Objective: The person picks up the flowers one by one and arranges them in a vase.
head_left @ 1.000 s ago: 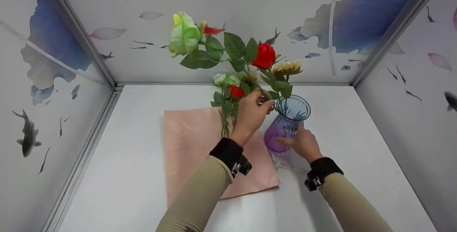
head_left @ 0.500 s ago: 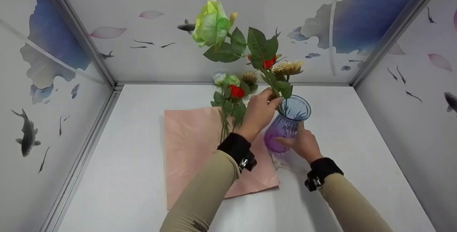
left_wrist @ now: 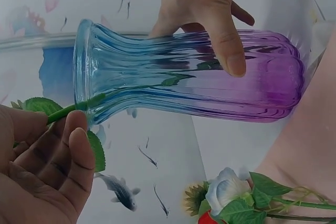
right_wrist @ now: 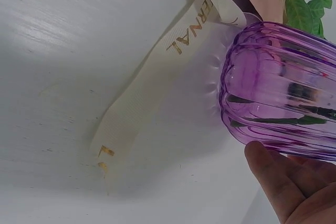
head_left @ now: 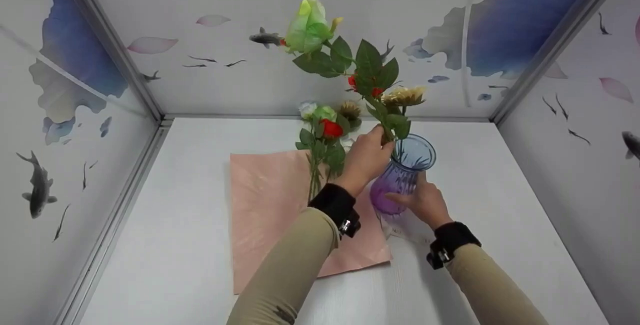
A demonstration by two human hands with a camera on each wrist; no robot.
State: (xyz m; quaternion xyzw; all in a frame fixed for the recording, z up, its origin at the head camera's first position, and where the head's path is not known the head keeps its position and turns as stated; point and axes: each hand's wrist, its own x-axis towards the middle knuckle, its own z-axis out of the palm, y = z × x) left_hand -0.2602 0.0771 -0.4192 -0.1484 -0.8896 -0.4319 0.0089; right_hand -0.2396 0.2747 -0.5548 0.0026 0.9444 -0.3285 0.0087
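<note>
My left hand pinches the stem of a large pale green rose at the vase mouth; the rose leans to the left. In the left wrist view the stem's end passes inside the rim. The glass vase, blue above and purple below, stands upright with my right hand gripping its body from the right. A yellow-brown flower rises from the vase. Leaves partly hide a red rose beside it. Dark stems show through the purple glass in the right wrist view.
Pink wrapping paper lies left of the vase. On it rests a bunch with a red rose, a white rose and green leaves. A cream ribbon with gold lettering lies by the vase base. Printed panels surround the white table.
My left hand has moved right to the vase rim. The green rose has swung right and upward, its leaves now covering much of the red rose. My right hand and the vase stay put.
</note>
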